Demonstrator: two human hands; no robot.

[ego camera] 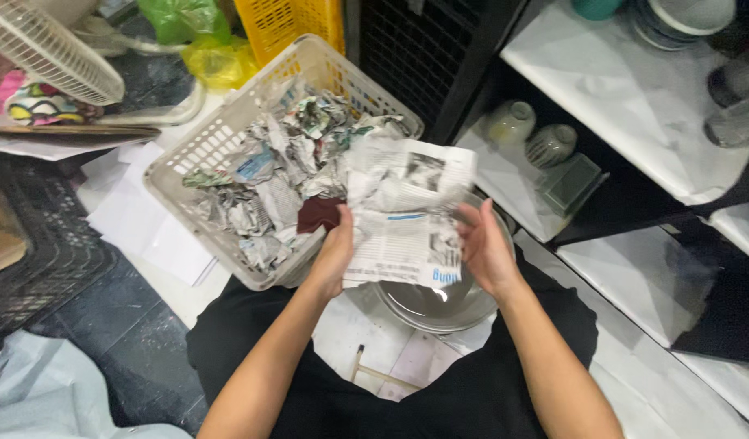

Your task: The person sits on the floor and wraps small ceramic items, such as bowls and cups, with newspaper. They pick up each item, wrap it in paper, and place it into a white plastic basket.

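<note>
Left hand [335, 252] and right hand [482, 248]: both raised in front of the body, each gripping one side edge of a crumpled sheet of printed newspaper [407, 211], left thumb on the sheet's lower left edge, right fingers curled round its right edge; the sheet hangs spread between them. Directly beneath the sheet: a shallow round metal bowl [439, 305], grey and glossy, resting on the floor between the person's knees, its upper part hidden by the paper. Left of the hands, just beside the bowl: a beige rectangular plastic laundry basket with latticed walls [197, 142], tilted slightly, filled with crumpled balls of newspaper [269, 175]; a small dark maroon object [317, 213] lies at the near edge of the pile, touching the left hand's fingers, kind not discernible. Surface: dark stone-like floor tiles [122, 317] overlaid with loose white paper sheets [147, 228]; a black ribbed rubber mat [41, 252] at far left. Right side: a low black shelving unit with shelves lined in white paper [627, 89]; on the lower shelf, two small rounded ceramic jars [531, 134] and a square grey-green dish [571, 180] side by side. Rear: a yellow perforated plastic crate [297, 20], green and yellow plastic bags [200, 41], and the white grille of an electric fan [41, 49] at upper left.
</note>
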